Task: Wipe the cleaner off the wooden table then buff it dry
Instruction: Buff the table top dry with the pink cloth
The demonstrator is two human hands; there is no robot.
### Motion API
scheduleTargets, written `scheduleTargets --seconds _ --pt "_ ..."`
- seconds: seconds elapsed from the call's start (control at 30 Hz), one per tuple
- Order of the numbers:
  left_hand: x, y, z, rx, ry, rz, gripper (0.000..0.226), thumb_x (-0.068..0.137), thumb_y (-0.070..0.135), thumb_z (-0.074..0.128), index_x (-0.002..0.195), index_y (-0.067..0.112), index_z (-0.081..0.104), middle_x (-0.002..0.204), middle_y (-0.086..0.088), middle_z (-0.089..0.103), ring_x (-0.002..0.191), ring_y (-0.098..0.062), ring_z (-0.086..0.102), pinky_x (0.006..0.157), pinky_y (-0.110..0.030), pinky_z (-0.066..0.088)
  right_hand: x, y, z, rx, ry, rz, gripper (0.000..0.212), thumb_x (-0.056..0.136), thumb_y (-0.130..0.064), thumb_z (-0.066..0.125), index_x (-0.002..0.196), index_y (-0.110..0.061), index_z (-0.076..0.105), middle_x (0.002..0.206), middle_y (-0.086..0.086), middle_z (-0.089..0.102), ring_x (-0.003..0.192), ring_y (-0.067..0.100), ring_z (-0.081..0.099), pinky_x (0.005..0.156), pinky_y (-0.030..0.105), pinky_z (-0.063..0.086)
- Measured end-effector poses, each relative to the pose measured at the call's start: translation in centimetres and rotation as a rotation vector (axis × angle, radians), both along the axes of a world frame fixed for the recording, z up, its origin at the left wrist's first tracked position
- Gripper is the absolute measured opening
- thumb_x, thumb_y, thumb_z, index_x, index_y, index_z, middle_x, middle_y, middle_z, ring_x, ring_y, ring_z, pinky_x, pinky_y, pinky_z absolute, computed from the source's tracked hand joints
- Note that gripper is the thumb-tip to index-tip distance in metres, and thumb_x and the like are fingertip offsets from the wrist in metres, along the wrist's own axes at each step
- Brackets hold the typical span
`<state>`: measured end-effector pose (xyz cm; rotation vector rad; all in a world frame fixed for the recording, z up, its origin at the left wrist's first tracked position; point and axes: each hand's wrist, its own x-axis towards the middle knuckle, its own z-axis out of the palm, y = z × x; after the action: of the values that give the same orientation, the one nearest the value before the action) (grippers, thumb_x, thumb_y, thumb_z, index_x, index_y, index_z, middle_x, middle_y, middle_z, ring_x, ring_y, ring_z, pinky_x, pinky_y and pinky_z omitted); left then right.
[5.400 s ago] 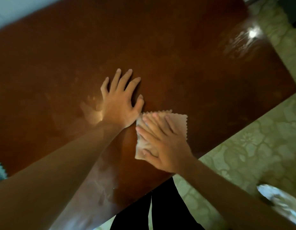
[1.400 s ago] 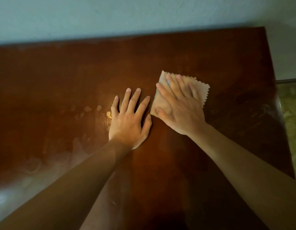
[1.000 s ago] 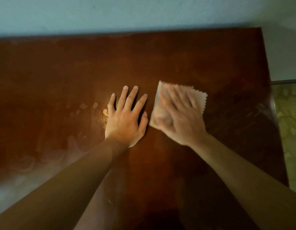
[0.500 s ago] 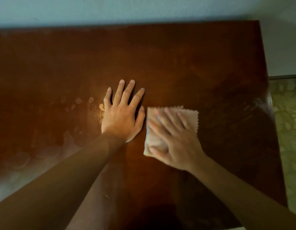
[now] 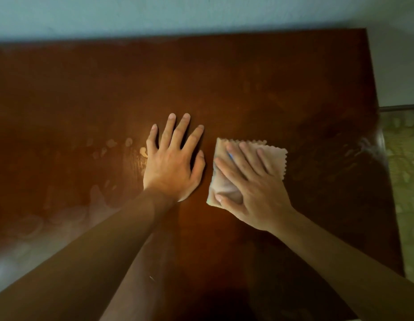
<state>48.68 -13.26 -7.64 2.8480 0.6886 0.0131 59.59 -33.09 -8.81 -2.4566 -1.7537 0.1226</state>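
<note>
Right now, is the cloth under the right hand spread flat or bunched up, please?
Spread flat. The cloth lies on the table with its zigzag edges and far corner showing beyond the right hand, whose straight fingers press it down.

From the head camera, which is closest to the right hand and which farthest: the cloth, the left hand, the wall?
1. Cloth: directly under the right hand, which presses it flat on the table.
2. Left hand: just beside it, flat on the wood.
3. Wall: beyond the table's far edge.
</note>
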Motion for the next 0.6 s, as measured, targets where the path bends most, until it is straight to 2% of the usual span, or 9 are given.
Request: scheduleTargets --seconds 0.17,0.27,0.47,0.6 --pt "0.1 0.0 0.0 0.003 0.001 0.004 0.055 0.102 0.044 0.033 0.153 0.025 0.038 0.165 -0.009 0.027 0.155 -0.031 0.013 0.122 -0.057 0.009 5.8 5.6 0.9 -0.044 -0.035 -0.129 0.080 0.100 -0.070 0.029 0.163 -0.021 0.023 0.170 0.010 0.019 0.158 0.029 0.014 0.127 0.051 0.017" --pt "0.1 -0.1 -0.1 0.021 -0.006 0.010 0.055 0.102 0.045 0.034 0.153 0.023 0.039 0.164 -0.008 0.029 0.155 -0.030 0.015 0.123 -0.056 0.009 7.8 9.8 1.2 -0.091 -0.055 -0.200 0.075 0.101 -0.066 0.025 0.163 -0.023 0.022 0.171 0.009 0.016 0.159 0.029 0.012 0.128 0.049 0.013" --pt "0.0 0.0 -0.2 0.020 -0.015 0.007 0.056 0.102 0.045 0.035 0.153 0.023 0.039 0.164 -0.008 0.029 0.155 -0.030 0.015 0.123 -0.054 0.009 6.2 6.9 1.0 -0.046 -0.065 -0.175 0.070 0.106 -0.062 0.026 0.163 -0.022 0.023 0.171 0.008 0.017 0.159 0.028 0.011 0.128 0.049 0.014" --pt "0.1 0.0 -0.1 0.018 -0.008 0.009 0.056 0.101 0.044 0.034 0.153 0.023 0.041 0.164 -0.008 0.029 0.155 -0.030 0.016 0.123 -0.055 0.010 9.1 8.4 1.3 -0.089 -0.055 -0.117 0.073 0.101 -0.066 0.025 0.162 -0.026 0.027 0.170 0.006 0.021 0.158 0.029 0.014 0.127 0.048 0.014"
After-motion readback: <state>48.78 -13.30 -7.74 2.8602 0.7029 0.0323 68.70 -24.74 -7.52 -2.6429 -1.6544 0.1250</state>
